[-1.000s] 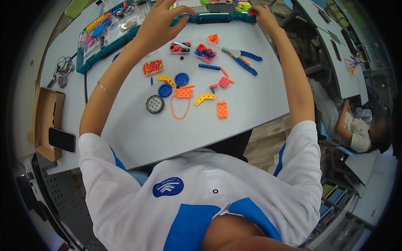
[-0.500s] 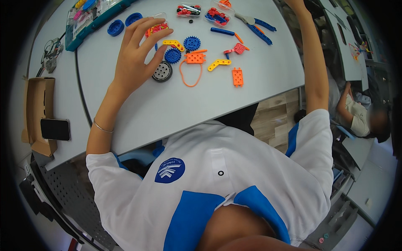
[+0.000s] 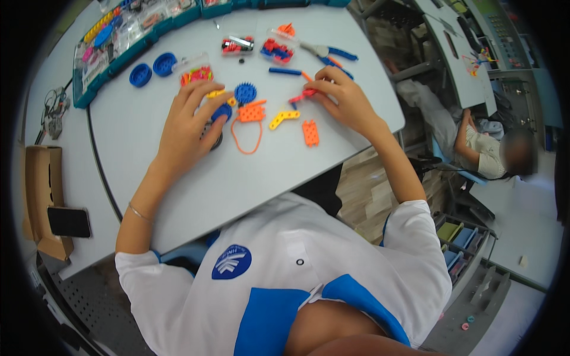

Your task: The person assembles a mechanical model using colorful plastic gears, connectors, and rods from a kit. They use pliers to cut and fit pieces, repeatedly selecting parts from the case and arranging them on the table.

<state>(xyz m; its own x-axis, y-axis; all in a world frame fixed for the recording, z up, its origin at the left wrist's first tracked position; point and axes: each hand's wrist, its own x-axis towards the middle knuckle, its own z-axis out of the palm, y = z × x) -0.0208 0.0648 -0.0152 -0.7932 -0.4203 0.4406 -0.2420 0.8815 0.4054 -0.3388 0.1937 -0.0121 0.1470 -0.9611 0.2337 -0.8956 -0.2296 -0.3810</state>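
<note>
Head view. Pink connector piece (image 3: pixel 303 95) at upper centre of frame, slightly right; long axis slanting from lower left to upper right, free end to the lower left. A short blue peg (image 3: pixel 294 106) sits at that end, tipped downward. Surface smooth, plastic-looking; right end masked by fingers.

Yellow angled beam (image 3: pixel 284 120), below it: flat, holed, bent in the middle, running lower left to right. Orange perforated plate (image 3: pixel 310 133): rectangular, long axis nearly vertical. Orange perforated block (image 3: pixel 251 114) at centre left of these, a thin orange band (image 3: pixel 244 152) looping below. Toothed blue gear (image 3: pixel 245 93) above the block.

Right hand (image 3: pixel 345 102): thumb and fingertips pinched on the connector's right end. Left hand (image 3: pixel 185 123), left of centre: fingers spread and loosely curved, palm down, partly covering a grey wheel (image 3: pixel 218 141); contact with it cannot be told. White tabletop (image 3: pixel 196 199), smooth, underneath.
</note>
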